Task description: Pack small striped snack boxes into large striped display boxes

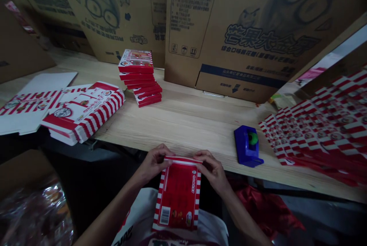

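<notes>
Fingers [164,151] of both hands are clamped on the top edge of a red striped box [179,196], which leans over the lap just short of the tabletop [186,123]. Held only by that upper flap, the red striped box could buckle or slide down if either pinch slackens. At opposite corners the left hand [155,162] and right hand [213,171] curl inward, forearms converging. Farther off sit a blue tape dispenser [247,145], flat cartons [323,123], a stack of boxes [139,75] and big cardboard boxes [258,28].
</notes>
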`<state>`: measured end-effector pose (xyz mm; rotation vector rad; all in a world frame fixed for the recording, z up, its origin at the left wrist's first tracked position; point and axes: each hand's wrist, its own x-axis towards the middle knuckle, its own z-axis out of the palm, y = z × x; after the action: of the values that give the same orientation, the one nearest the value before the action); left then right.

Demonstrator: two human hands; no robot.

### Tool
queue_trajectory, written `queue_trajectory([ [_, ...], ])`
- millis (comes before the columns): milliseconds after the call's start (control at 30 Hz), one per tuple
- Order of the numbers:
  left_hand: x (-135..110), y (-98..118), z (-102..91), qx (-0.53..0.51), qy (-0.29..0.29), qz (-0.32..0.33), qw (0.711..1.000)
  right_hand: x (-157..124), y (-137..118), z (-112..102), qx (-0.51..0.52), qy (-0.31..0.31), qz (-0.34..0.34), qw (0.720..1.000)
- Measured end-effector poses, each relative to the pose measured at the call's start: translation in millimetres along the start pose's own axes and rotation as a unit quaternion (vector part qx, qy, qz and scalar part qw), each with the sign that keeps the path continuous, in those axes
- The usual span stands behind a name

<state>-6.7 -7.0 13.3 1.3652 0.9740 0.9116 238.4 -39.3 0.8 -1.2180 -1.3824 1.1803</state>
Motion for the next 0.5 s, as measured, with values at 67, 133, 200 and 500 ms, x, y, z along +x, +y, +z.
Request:
queue_trajectory([
  [67, 1, 2, -1.0, 0.008, 0.005, -0.009, 1.000, 1, -2, -1, 0.001, -0.017, 0.001, 1.000],
  [133, 5, 5, -1.8, 0.029, 0.004, -0.023, 0.999, 5, -5, -1, 0.001, -0.022, 0.020, 1.000],
  [200, 10, 10, -4.2, 0.047, -0.003, -0.038, 0.998, 11, -9, -2, -0.014, -0.034, 0.051, 0.998],
  [500, 37, 34, -24.5, -0.024, -0.112, -0.138, 0.984, 35, -39, -5, -0.010, -0.086, 0.085, 0.993],
])
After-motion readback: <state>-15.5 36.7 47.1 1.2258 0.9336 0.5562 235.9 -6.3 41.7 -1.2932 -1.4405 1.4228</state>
